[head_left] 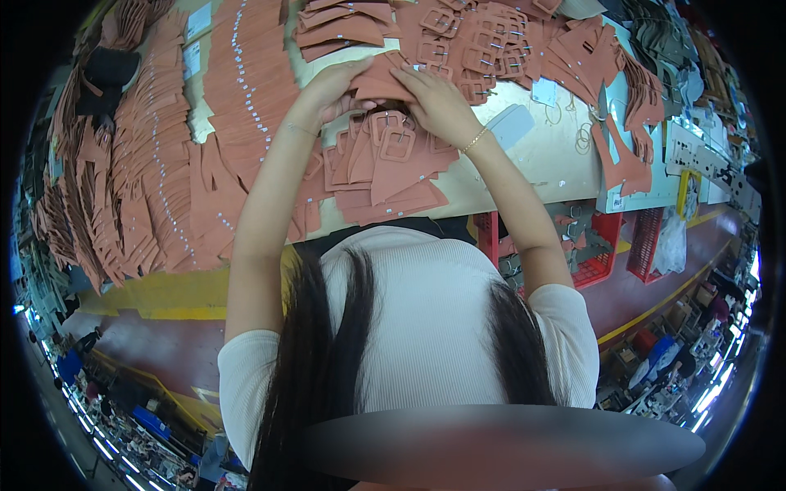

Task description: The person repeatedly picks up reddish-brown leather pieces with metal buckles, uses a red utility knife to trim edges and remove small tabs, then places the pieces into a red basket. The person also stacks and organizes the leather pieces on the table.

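Both my arms reach forward over the table. My left hand [334, 88] curls around the left edge of a terracotta leather piece [381, 83], thumb toward its near side. On the same piece's right side my right hand [438, 102] has its fingers pressed on top, palm hidden. Whether the piece is one layer or several I cannot tell. Right below it lies a fanned pile of terracotta strap pieces with square covered buckles [398, 144]. Beyond my right hand is a heap of similar buckled pieces [490, 47]. A stack of curved terracotta pieces [340, 31] sits past my left hand.
Long overlapping rows of terracotta pieces [246, 90] with small white tags cover the left side. A pale blue-grey flat plate [509, 127] lies right of my right wrist. Red crates [602, 266] stand under the table edge. Terracotta cut parts [624, 159] lie far right.
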The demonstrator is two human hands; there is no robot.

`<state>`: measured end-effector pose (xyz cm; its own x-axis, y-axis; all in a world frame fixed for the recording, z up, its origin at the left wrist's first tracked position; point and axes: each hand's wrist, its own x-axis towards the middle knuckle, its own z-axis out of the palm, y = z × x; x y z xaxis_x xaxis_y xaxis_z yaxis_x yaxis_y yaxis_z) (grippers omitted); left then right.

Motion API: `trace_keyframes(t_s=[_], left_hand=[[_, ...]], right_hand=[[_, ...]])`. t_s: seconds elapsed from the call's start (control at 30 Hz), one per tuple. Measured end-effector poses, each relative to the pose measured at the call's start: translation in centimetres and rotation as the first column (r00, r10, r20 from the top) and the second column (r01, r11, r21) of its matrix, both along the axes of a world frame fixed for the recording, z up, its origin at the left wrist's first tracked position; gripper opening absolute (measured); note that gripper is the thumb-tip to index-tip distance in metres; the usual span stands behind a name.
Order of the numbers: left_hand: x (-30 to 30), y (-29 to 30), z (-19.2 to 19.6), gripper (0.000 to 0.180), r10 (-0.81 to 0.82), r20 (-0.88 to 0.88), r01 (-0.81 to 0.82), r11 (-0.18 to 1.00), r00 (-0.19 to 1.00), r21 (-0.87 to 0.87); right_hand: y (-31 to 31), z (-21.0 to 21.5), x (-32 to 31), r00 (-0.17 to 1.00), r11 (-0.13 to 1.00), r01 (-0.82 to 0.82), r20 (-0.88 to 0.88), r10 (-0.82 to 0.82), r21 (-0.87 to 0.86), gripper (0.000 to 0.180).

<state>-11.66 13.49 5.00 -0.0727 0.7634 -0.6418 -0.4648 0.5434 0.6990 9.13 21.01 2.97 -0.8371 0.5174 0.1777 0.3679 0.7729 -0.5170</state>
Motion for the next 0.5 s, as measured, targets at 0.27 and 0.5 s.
trace_keyframes(t_s=[0.27, 0.5], left_hand=[[4.7, -9.0, 2.4, 0.053, -0.217, -0.600, 0.220, 0.973, 0.770, -0.069], [10.4, -10.6, 0.2, 0.063, -0.139, -0.970, 0.238, 0.967, 0.199, -0.089]], right_hand=[[2.9, 3.4, 1.3, 0.970, 0.897, 0.229, 0.014, -0.242, -0.377, 0.034], [2.9, 6.1, 4.5, 0.813, 0.851, 0.230, -0.388, -0.435, -0.472, 0.034]])
